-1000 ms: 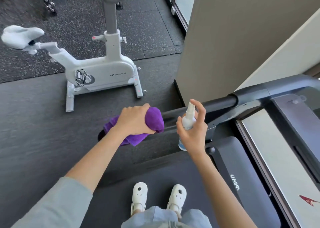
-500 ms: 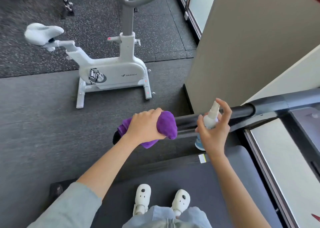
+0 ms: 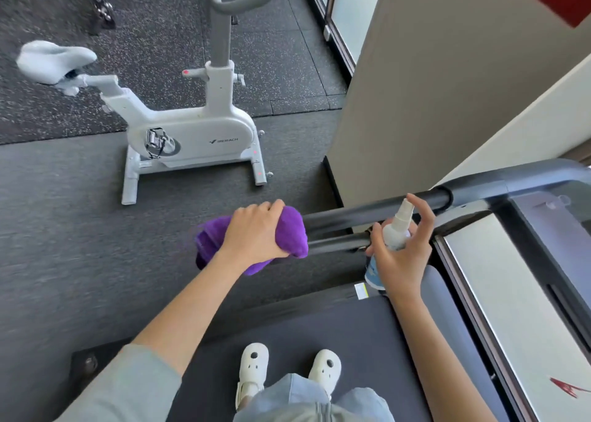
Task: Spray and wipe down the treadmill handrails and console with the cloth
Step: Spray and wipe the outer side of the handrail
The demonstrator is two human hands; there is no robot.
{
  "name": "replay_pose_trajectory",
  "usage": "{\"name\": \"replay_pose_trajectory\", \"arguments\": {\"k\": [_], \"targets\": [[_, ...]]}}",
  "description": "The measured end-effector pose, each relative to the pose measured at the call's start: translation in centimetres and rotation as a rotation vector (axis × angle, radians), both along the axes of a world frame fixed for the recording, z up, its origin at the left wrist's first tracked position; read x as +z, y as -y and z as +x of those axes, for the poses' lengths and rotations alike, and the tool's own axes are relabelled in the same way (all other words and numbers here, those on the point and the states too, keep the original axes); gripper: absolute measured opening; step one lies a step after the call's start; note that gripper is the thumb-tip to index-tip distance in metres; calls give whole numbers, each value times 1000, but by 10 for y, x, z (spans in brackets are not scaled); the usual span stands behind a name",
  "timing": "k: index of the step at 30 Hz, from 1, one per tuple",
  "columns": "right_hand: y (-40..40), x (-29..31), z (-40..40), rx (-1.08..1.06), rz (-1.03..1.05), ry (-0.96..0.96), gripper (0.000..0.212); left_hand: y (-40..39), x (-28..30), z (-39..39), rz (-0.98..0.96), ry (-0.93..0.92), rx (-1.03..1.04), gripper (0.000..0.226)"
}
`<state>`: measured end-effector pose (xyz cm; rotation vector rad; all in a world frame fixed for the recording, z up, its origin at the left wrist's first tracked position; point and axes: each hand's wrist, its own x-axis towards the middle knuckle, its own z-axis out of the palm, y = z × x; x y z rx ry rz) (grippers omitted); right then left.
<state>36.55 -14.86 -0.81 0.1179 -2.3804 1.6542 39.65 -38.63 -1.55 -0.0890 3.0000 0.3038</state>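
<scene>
Clutching purple cloth [image 3: 289, 229] on handrail [image 3: 351, 215], left grip [image 3: 256, 232]; right grip [image 3: 399, 255] wraps spray bottle [image 3: 395, 229].

You're wearing a grey-green long sleeve [image 3: 128, 386] pushed up the left forearm, right arm bare, light blue-grey trousers [image 3: 307, 402], white clogs [image 3: 287, 370] with round holes and heel straps.

Fuzzy purple cloth [image 3: 289, 229] on glossy black handrail [image 3: 351, 215]; speckled rubber floor [image 3: 160, 37].
</scene>
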Motion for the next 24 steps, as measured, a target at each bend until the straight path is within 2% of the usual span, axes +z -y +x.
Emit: {"name": "replay_pose_trajectory", "arguments": {"k": [4,10,16,20,24], "targets": [[-18,2,-2,-21,-25,2,61,-61,3,-44,-34,-24,-85,80],[-57,7,-5,-84,-49,-30,74,-137,0,-105,-39,-51,-150,72],[-86,1,8,-133,-45,-12,67,-212,-1,-149,-94,-64,-130,61],[-89,2,11,-122,-40,-3,64,-213,-3,-152,-108,-62,-167,66],[-73,9,7,-124,-68,-24,66,-174,-1,-130,-34,-46,-157,67]]}}
